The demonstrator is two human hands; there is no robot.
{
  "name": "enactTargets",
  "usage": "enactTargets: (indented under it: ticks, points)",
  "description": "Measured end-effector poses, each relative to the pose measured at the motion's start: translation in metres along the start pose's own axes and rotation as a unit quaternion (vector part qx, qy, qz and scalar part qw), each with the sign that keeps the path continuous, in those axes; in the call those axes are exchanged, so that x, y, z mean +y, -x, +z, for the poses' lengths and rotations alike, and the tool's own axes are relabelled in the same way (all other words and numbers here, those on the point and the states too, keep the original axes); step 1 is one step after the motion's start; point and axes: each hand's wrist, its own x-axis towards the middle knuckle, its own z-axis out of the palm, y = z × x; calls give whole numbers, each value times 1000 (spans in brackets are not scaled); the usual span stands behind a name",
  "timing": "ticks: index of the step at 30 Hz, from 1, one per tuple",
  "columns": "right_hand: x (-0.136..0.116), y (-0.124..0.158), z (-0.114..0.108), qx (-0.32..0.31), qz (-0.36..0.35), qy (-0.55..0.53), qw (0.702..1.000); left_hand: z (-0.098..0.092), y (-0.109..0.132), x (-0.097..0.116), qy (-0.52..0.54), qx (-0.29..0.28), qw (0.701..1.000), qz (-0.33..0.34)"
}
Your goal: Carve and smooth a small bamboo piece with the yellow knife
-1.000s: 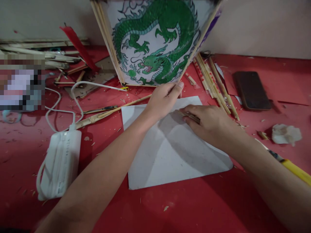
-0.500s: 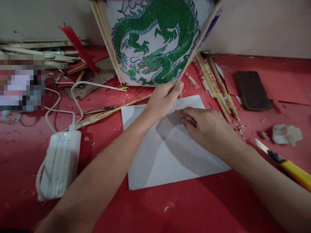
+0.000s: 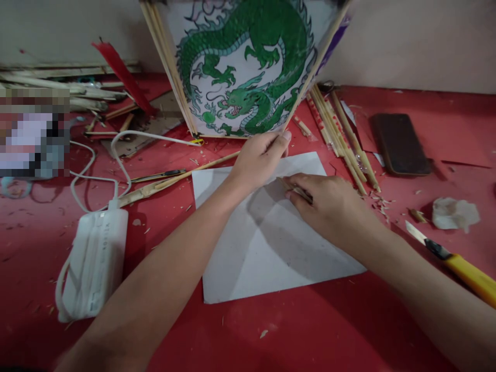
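Observation:
A lantern frame of bamboo sticks with a green dragon panel stands at the back of the red table. My left hand reaches to its lower edge, thumb and fingers pinched on the bottom stick of the frame. My right hand lies over a white sheet of paper, its fingers closed on a short bamboo stick that pokes out toward the left hand.
A white power bank with a cable lies at the left. Bamboo sticks and a dark phone sit at the right. A yellow-handled knife and a crumpled tissue lie near the right edge. Wood shavings litter the table.
My right hand has slid a little to the left and toward me on the paper with the stick, uncovering the knife's blade. The left hand stays on the lantern.

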Motion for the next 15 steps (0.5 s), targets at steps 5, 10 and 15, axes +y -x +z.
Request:
enactTargets:
  ticks: [5,10,15]
  points:
    - [-17,12,4,-35,-38,11,999,0,0,-1,16,-1,1000,10]
    - [-43,34,12,-69,-133,32,988,0,0,0,-16,-3,1000,-8]
    - [-59,46,13,-68,-191,55,978,-1,0,1,-16,-8,1000,-1]
